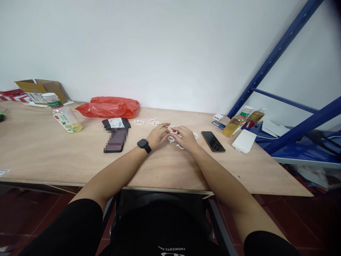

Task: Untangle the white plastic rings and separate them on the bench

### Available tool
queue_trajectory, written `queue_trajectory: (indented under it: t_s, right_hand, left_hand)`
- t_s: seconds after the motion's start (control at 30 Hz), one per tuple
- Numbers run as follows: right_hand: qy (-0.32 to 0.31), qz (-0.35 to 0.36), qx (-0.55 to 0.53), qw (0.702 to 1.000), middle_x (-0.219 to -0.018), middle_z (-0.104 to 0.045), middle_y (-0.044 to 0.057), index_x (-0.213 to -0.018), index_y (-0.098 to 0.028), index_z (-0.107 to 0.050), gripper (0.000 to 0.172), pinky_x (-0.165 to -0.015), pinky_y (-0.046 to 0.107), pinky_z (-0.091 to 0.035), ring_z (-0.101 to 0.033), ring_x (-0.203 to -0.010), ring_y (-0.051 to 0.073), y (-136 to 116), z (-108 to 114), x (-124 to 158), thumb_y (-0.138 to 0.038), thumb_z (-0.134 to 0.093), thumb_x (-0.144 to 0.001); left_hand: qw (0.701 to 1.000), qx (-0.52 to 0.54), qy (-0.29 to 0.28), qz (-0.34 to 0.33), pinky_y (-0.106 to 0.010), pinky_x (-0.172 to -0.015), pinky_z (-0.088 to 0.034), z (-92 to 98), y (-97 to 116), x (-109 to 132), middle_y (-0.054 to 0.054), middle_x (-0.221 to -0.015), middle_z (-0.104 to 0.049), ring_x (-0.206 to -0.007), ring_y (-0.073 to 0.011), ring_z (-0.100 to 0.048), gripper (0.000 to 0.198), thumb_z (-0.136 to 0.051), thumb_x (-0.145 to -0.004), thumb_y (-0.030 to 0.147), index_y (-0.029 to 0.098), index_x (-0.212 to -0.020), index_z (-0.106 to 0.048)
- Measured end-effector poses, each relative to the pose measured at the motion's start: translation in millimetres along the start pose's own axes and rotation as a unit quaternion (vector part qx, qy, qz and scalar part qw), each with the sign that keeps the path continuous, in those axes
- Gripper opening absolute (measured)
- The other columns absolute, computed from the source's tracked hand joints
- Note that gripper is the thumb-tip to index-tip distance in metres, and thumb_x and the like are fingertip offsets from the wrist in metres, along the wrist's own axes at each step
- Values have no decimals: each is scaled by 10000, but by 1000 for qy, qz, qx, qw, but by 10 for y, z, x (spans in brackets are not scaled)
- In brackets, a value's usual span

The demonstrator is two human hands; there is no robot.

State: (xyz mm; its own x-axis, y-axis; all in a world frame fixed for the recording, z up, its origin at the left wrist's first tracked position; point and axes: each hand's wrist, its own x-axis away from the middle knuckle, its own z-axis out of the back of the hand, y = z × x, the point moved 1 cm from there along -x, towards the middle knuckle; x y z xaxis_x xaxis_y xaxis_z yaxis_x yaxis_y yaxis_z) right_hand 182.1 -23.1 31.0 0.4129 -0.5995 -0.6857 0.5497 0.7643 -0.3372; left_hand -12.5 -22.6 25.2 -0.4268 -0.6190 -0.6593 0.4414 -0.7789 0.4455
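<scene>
Over the middle of the table, my left hand [160, 134] and my right hand [184, 138] meet with their fingertips almost touching. Fingers of both are curled in a pinch around a small white ring-shaped piece [174, 133], partly covered by them. Just below the fingertips lies another white piece [171, 139], and a curved one [180, 146] rests beside my right palm. A white ring [196, 136] shows to the right of that hand. Further left, more white rings [153, 122] and a separate pair of rings [139, 122] lie on the wood.
A phone [213, 141], a white case [244, 141] and a tilted drink bottle [238, 121] are on the right, by a blue metal frame [282, 32]. Left are a red plastic bag [109, 107], a dark package [116, 138], another bottle [64, 115] and a cardboard box [50, 89].
</scene>
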Motion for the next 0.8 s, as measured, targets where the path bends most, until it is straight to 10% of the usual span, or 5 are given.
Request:
queue_trajectory:
  t_s: [0.2, 0.8]
  right_hand:
    - [45, -82, -28, 995, -926, -707, 49, -1162, -224, -632, 328, -765, 347, -525, -640, -761, 184, 57, 37, 4, -342, -646, -856]
    - [-4, -24, -1, 1000, -915, -696, 68, -950, -223, -653, 171, -811, 356, -488, -631, -881, 218, -10, 7, -33, -266, -487, -951]
  left_hand:
    - [1000, 25, -1, 3, -456, -1034, -458, 3, 21, 6, -130, -1280, -598, -1172, -248, -582, 59, -630, -835, 260, 202, -827, -636]
    - [999, 16, -26, -11, -435, -1063, -435, -8, 8, 27, -131, -1297, -605, -1218, -243, -564, 149, -602, -852, 281, 200, -972, -640]
